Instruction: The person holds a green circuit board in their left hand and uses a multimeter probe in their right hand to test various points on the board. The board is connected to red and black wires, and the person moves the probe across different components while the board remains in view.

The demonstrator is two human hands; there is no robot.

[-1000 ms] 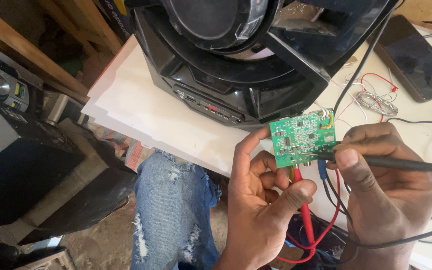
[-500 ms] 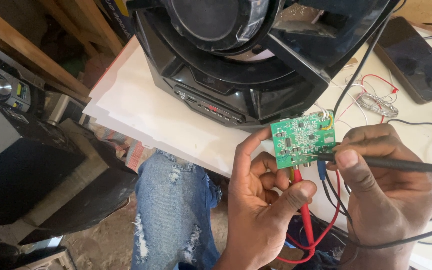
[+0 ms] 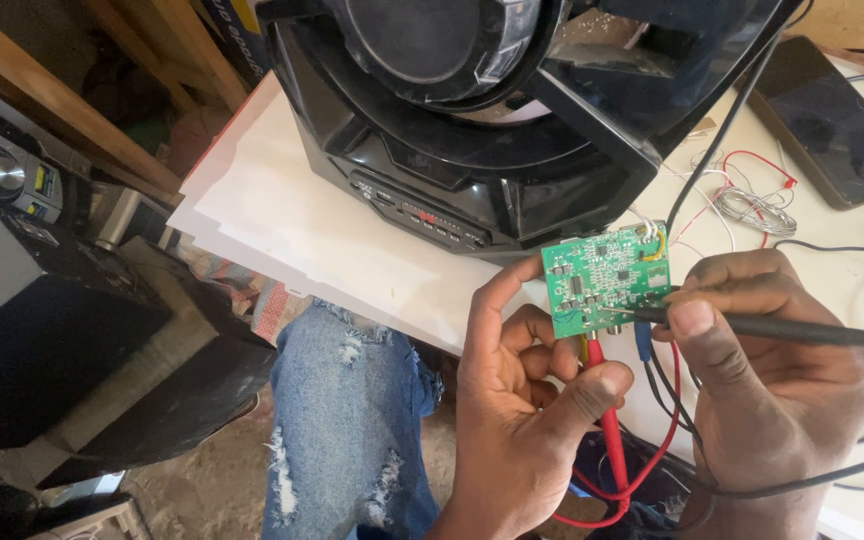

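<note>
Circuit board (image 3: 604, 277) between left hand (image 3: 527, 420) and right hand (image 3: 772, 385), before speaker (image 3: 512, 110) on table (image 3: 292, 230).

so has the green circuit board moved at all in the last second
No. The green circuit board sits in the same place just below the black speaker, held by the left hand, probe at its lower edge.

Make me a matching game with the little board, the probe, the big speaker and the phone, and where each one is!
Things:
1. green circuit board
2. black probe
3. black speaker
4. dark phone

Places:
A. flat on the white table's far right
B. pinched in the left hand
C. standing on the table above the hands
D. gripped in the right hand

Pairs: 1-B, 2-D, 3-C, 4-A
</note>
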